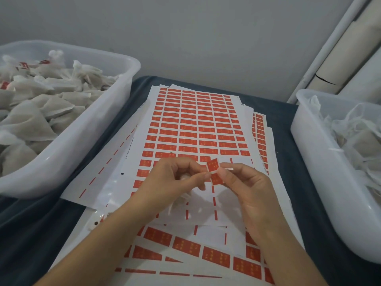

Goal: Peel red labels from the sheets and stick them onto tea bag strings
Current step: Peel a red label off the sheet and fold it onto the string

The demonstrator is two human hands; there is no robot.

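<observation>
A bench (288, 124) draped in dark cloth is seen from above. A tub (86, 141) of tea bags stands at the left, another tub (309, 153) at the right. Sheets (195, 129) of red labels are spread between them. A peeled label (213, 171) is pinched by both the left hand (177, 178) and the right hand (245, 182). It appears to be getting folded over a string, barely visible; pressing shut is likely needed next.
</observation>
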